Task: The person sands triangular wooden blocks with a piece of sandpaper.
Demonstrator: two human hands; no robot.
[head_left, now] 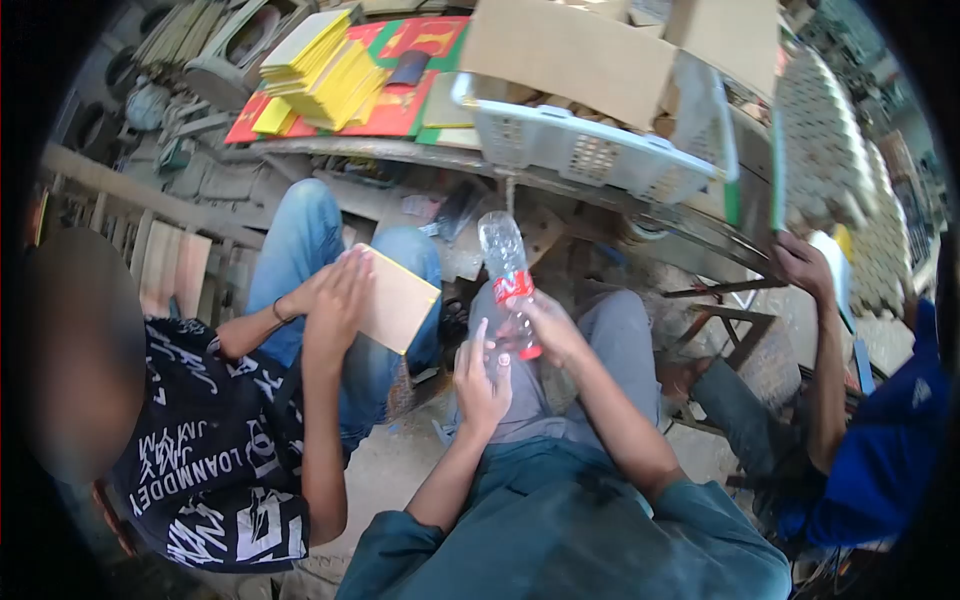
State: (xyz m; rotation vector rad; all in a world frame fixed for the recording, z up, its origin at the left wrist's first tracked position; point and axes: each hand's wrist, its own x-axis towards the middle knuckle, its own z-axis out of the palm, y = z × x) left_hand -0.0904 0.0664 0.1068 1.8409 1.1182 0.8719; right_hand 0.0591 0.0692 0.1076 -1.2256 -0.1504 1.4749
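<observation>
A clear plastic bottle (503, 243) with a red label slants over my lap, its base pointing away from me and its red cap end toward me. Wrapped around it just below the label is my right hand (548, 322). My left hand (482, 388) is beside the cap end, palm turned toward the bottle, fingers raised and apart with nothing held in them. The bottle looks see-through, with no drink visible inside.
On my left a seated person presses both hands on a yellow-edged board (398, 305). Ahead, a bench holds stacked yellow-edged pieces (325, 85) and a light-blue plastic basket (560, 135) with cardboard. At right, another person's hand (803, 265) is near a metal frame (735, 325).
</observation>
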